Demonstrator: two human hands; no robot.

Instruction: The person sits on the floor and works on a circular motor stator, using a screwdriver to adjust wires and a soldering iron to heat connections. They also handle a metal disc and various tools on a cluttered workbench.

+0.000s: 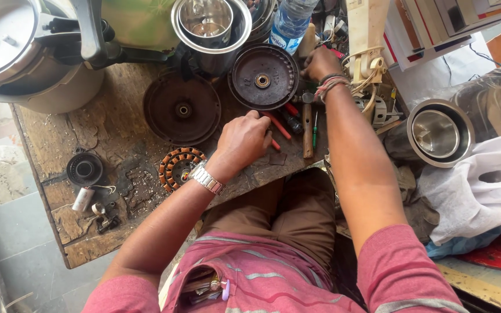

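The left hand (242, 139) lies curled on red-handled pliers (278, 124) at six o'clock of the dark round metal motor cover (262, 77); the right hand (320, 62), clenched, touches its three o'clock rim on the worn wooden surface (111, 122).

wooden bench (111, 124) | two motor covers (182, 109) | copper stator (179, 167) | screwdrivers (308, 136)

left hand (243, 141) rests knuckles up, fingers curled under; right hand (321, 62) reaches farther out, arm extended, fingers bent down.
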